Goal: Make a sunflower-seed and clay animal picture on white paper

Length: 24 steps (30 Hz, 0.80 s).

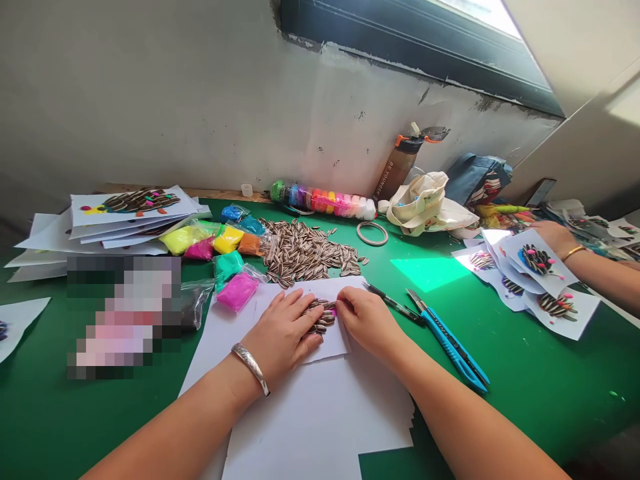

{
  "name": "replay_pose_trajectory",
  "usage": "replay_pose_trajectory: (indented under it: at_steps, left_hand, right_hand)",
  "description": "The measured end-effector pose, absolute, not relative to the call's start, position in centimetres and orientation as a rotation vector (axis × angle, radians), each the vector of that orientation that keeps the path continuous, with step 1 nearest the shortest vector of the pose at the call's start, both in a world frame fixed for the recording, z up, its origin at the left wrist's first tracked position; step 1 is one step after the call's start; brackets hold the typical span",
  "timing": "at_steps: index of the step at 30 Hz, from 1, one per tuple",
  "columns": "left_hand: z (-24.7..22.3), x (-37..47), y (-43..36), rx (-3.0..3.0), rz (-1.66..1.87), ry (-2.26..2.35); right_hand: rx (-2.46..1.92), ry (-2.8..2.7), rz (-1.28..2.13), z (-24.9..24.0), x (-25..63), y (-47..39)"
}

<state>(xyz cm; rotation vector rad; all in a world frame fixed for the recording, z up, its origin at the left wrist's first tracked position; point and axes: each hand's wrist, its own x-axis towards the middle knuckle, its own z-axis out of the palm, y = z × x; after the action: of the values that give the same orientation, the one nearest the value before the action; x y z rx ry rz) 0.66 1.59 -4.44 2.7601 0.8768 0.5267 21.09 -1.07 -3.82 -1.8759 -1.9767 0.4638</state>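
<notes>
My left hand (pixel 286 323), with a silver bangle on the wrist, lies over a small white sheet (pixel 325 350), its fingers stretched out. They touch a cluster of striped sunflower seeds (pixel 323 321) stuck together on that sheet. My right hand (pixel 369 315) is closed in a pinch at the cluster's right end. A bit of pink modelling clay (pixel 334 311) shows at those fingertips; how much they hold is hidden. Larger white sheets (pixel 320 420) lie underneath. Just beyond is a heap of loose sunflower seeds (pixel 305 250).
Bags of coloured clay (pixel 237 291) and stacked seed pictures (pixel 135 200) lie left. A blue utility knife (pixel 450 343), a pen (pixel 393 301) and a tape roll (pixel 372 233) lie right. A bottle (pixel 397 163) stands behind. Another person's hand (pixel 553 240) is by more pictures (pixel 575 310).
</notes>
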Motion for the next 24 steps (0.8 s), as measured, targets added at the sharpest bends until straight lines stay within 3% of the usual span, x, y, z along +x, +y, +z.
replay_pose_trajectory:
  at_steps: [8,15,24]
  left_hand:
    - [-4.6,0.8,1.4,2.729,0.539,0.905]
    - [-4.7,0.6,1.4,2.727,0.551,0.897]
    - [-4.6,0.6,1.3,2.703,0.549,0.897]
  right_hand:
    - [-1.826,-1.958,0.502,-3.4,21.7,-0.4]
    - [-1.918,-2.074,0.272,-1.9,20.9,4.1]
    - [-2.043,-2.203,0.227,-2.6,18.6,6.2]
